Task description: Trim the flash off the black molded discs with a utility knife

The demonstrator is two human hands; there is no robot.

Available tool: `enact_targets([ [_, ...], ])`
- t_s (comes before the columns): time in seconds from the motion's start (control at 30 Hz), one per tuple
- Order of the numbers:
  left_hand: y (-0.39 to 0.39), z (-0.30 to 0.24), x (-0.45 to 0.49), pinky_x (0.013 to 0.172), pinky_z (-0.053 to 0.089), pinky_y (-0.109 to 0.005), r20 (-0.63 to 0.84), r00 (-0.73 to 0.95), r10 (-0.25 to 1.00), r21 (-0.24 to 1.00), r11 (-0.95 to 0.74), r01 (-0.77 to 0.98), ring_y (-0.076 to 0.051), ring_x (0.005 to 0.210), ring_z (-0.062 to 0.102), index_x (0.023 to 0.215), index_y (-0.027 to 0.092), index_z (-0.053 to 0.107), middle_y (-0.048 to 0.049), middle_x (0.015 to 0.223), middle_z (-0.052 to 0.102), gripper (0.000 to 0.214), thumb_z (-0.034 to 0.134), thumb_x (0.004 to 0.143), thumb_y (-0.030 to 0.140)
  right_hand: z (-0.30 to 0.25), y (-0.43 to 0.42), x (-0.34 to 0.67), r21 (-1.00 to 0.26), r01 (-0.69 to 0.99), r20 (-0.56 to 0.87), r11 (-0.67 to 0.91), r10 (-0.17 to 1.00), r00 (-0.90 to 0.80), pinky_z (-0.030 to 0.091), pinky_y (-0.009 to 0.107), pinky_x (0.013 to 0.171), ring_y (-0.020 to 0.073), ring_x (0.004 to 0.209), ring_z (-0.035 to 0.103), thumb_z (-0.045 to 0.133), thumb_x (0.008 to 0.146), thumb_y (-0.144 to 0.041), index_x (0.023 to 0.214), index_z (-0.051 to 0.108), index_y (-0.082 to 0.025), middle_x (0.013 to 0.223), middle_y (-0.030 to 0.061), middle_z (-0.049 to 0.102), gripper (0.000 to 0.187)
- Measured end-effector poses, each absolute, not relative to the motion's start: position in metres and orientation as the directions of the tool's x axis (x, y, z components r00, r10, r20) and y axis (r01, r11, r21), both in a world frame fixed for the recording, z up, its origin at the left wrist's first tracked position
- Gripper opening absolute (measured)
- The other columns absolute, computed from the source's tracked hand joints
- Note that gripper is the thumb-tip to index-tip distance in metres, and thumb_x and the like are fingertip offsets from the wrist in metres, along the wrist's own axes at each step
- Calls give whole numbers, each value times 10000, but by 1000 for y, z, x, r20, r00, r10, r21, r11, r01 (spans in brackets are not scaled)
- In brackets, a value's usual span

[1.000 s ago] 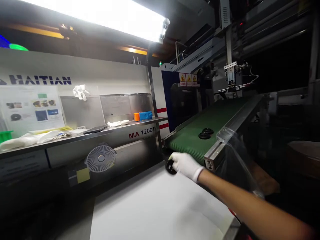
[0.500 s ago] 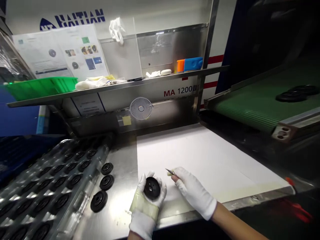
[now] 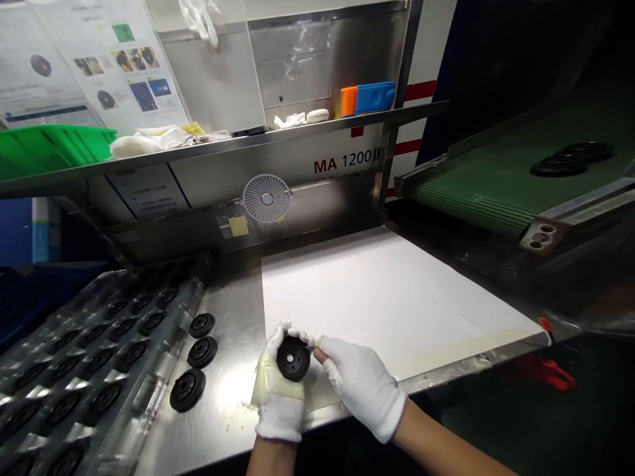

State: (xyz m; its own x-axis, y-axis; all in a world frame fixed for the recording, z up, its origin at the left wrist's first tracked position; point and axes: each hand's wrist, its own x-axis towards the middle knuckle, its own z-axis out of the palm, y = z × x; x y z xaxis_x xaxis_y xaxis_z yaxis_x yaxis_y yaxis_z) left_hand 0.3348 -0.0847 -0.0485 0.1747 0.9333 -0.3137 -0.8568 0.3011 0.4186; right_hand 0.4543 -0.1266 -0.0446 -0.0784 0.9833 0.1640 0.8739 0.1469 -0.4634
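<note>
My left hand (image 3: 280, 400), in a white glove with yellowish tape round the palm, is closed on a round black plastic part (image 3: 286, 362) with a hole at its centre. My right hand (image 3: 362, 380), also gloved in white, pinches a small pointed knife. Its tip meets the right edge of the black part, where the blade is mostly hidden by fingers. On the metal tabletop left of my hands lie three more black round parts (image 3: 187, 390) in a line.
A clear tray (image 3: 143, 396) with many black parts fills the left. White sheet (image 3: 342, 291) covers the table's right side. Behind are a small fan (image 3: 266, 198) and a shelf (image 3: 292, 131) with a green bin (image 3: 59, 149). A green conveyor (image 3: 476, 192) carries black parts at right.
My right hand has moved left, bringing the knife from beside the black part to its edge. The left hand has turned the part slightly. The whole view has tilted downward.
</note>
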Motion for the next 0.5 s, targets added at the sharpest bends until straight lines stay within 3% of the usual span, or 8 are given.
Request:
enact_targets([
  [0.33,-86,-51,339,773,490,-289,-359,50,932,387,197,-901,-104,685,574,773,170,581,8,708,573,51,594,726,154,-57,-143,436,-522,843,122,129,990,-76,287,238,543,138,625,558,337,936,-320,808,540,-228,715,-18,621,258],
  [0.43,-89,-50,334,790,489,-393,-351,130,927,466,293,-835,-206,849,600,960,176,591,-73,896,620,228,559,735,187,-57,-141,439,-528,837,134,140,988,-81,289,239,548,139,633,561,351,932,-306,818,541,-228,725,-20,624,235],
  [0.5,-90,-49,330,736,499,-396,-344,193,919,483,349,-803,-230,827,602,1019,164,578,-94,870,620,302,540,720,173,-56,-138,442,-528,837,152,147,985,-77,290,240,553,140,643,565,365,929,-297,830,537,-232,735,-25,624,209],
])
